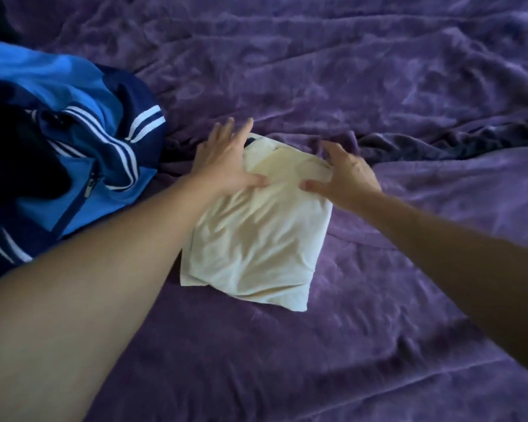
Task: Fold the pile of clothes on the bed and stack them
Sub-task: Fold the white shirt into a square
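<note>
A cream garment (pixel 256 236), folded into a rough rectangle, lies in the middle of the bed. My left hand (pixel 226 159) rests flat on its far left corner, fingers straight and spread, thumb pressing the cloth. My right hand (pixel 345 175) rests on the far right corner with fingers spread and slightly bent, thumb on the fabric. A small dark edge shows at the garment's far end between my hands. At the left lies a heap of unfolded clothes: a blue jacket with white stripes and a zip (pixel 83 166) and a black piece (pixel 19 153) on top of it.
A rumpled purple blanket (pixel 348 71) covers the whole bed. A darker fold of blanket (pixel 439 141) bunches up just right of my right hand. Open blanket stretches in front of and to the right of the folded garment.
</note>
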### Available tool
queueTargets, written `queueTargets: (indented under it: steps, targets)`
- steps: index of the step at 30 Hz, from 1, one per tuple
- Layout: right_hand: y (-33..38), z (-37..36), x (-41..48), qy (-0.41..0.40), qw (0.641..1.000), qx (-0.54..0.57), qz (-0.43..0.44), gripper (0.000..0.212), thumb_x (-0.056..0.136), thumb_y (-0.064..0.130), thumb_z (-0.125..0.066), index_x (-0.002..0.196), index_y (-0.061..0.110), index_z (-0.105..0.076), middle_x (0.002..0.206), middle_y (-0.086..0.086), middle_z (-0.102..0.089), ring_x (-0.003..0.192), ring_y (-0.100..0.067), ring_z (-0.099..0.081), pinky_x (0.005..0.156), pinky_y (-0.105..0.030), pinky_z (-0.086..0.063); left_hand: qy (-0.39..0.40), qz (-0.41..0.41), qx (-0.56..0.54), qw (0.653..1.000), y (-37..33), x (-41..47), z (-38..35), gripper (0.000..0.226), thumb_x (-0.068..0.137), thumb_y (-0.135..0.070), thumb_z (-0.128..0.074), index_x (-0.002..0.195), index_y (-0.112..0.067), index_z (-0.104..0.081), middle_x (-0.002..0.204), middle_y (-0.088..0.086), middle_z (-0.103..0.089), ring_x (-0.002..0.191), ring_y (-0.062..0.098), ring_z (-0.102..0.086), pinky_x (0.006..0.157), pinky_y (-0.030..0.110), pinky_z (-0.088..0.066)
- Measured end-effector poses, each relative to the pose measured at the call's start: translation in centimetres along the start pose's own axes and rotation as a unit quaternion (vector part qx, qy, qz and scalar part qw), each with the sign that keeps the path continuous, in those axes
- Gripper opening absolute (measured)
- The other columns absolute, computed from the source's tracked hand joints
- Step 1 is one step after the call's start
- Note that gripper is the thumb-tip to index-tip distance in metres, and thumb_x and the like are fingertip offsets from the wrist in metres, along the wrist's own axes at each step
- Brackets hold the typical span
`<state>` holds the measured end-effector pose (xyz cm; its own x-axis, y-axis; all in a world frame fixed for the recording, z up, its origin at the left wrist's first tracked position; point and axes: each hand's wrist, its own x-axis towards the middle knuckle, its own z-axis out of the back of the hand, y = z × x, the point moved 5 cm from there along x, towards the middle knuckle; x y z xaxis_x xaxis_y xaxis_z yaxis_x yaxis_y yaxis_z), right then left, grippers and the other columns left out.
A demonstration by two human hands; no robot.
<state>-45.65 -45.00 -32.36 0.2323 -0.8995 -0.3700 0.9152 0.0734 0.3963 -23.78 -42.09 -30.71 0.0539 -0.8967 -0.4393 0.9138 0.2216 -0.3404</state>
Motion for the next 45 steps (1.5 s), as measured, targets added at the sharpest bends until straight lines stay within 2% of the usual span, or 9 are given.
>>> queueTargets:
  steps: [5, 8, 17, 21, 25, 30, 36, 40, 45]
  targets:
    - [2.4, 2.3, -3.2, 0.003, 0.993, -0.093, 0.074, 0.033, 0.078, 0.032, -0.071, 0.105, 0.013, -0.065, 0.111, -0.012, -0.062, 0.109, -0.033, -0.054, 0.079, -0.037, -0.046, 0.052, -0.097, 0.162, 0.981, -3.0, -0.6, -0.3, 0.114, 0.059, -0.05, -0.084, 0.149, -0.036, -0.017, 0.161, 0.0, -0.006, 0.147, 0.027, -0.002, 0.114, 0.051, -0.016]
    - [3.4, 5.0, -8.0, -0.105, 0.978, -0.063, 0.171, 0.017, 0.082, 0.026, -0.067, 0.094, 0.014, -0.072, 0.1, -0.009, -0.06, 0.102, -0.033, -0.053, 0.063, -0.036, -0.043, -0.01, -0.143, 0.205, 0.968, -4.9, -2.8, 1.0, 0.066, 0.071, -0.041, -0.075, 0.13, -0.026, -0.05, 0.154, 0.003, -0.029, 0.145, 0.026, -0.016, 0.109, 0.045, -0.024]
    - [2.8, 9.2, -21.1, -0.065, 0.968, 0.117, 0.211, 0.017, 0.072, 0.006, -0.067, 0.089, 0.007, -0.063, 0.085, -0.007, -0.066, 0.075, -0.034, -0.062, 0.061, -0.04, -0.049, -0.145, -0.232, 0.223, 0.936, -10.0, -17.4, 5.6, 0.032, 0.057, -0.019, -0.078, 0.083, -0.013, -0.06, 0.097, 0.007, -0.065, 0.111, 0.029, -0.058, 0.1, 0.04, -0.036]
    - [3.1, 11.7, -26.1, -0.062, 0.973, 0.103, 0.197, 0.023, 0.067, 0.006, -0.063, 0.09, 0.011, -0.059, 0.083, -0.002, -0.065, 0.072, -0.032, -0.059, 0.062, -0.037, -0.046, -0.163, -0.282, 0.225, 0.918, -12.7, -24.3, 6.4, 0.025, 0.06, -0.02, -0.077, 0.08, -0.011, -0.066, 0.114, 0.008, -0.066, 0.128, 0.03, -0.049, 0.108, 0.05, -0.034]
    - [2.2, 14.3, -30.6, -0.065, 0.978, 0.018, 0.198, 0.032, 0.074, 0.008, -0.057, 0.105, 0.014, -0.066, 0.097, -0.004, -0.064, 0.087, -0.032, -0.06, 0.07, -0.039, -0.047, -0.103, -0.265, 0.211, 0.935, -15.2, -29.8, 6.0, 0.021, 0.072, -0.027, -0.07, 0.08, -0.021, -0.052, 0.089, -0.001, -0.067, 0.117, 0.021, -0.057, 0.113, 0.04, -0.027]
    - [-1.0, 18.4, -38.5, -0.103, 0.978, -0.061, 0.174, 0.018, 0.08, 0.012, -0.057, 0.093, 0.012, -0.069, 0.096, -0.004, -0.059, 0.085, -0.031, -0.059, 0.065, -0.034, -0.041, -0.121, -0.237, 0.168, 0.949, -20.2, -36.3, 5.5, 0.032, 0.08, -0.03, -0.064, 0.09, -0.025, -0.034, 0.091, -0.003, -0.066, 0.085, 0.026, -0.064, 0.063, 0.031, -0.034]
    - [-6.6, 23.7, -49.8, -0.145, 0.977, -0.071, 0.135, 0.017, 0.078, 0.016, -0.06, 0.093, 0.011, -0.066, 0.094, -0.002, -0.063, 0.091, -0.027, -0.059, 0.066, -0.035, -0.04, -0.142, -0.279, 0.164, 0.935, -28.9, -43.1, 5.4, 0.01, 0.084, -0.029, -0.059, 0.087, -0.02, -0.056, 0.087, -0.009, -0.047, 0.087, 0.018, -0.059, 0.061, 0.029, -0.035]
    - [-11.6, 27.8, -55.4, -0.193, 0.974, -0.077, 0.088, 0.009, 0.076, 0.018, -0.063, 0.082, 0.012, -0.061, 0.085, -0.001, -0.062, 0.083, -0.031, -0.06, 0.061, -0.034, -0.039, -0.124, -0.357, 0.152, 0.913, -36.1, -45.8, 4.6, 0.008, 0.083, -0.03, -0.055, 0.084, -0.023, -0.053, 0.093, -0.006, -0.06, 0.093, 0.019, -0.055, 0.075, 0.03, -0.035]
    - [-19.6, 32.0, -61.2, -0.241, 0.965, -0.099, 0.033, 0.014, 0.079, 0.023, -0.063, 0.091, 0.015, -0.065, 0.087, -0.001, -0.062, 0.081, -0.033, -0.063, 0.061, -0.04, -0.049, -0.128, -0.422, 0.124, 0.889, -45.8, -47.7, 1.7, 0.016, 0.084, -0.037, -0.054, 0.084, -0.022, -0.052, 0.092, 0.0, -0.068, 0.088, 0.027, -0.062, 0.065, 0.032, -0.029]
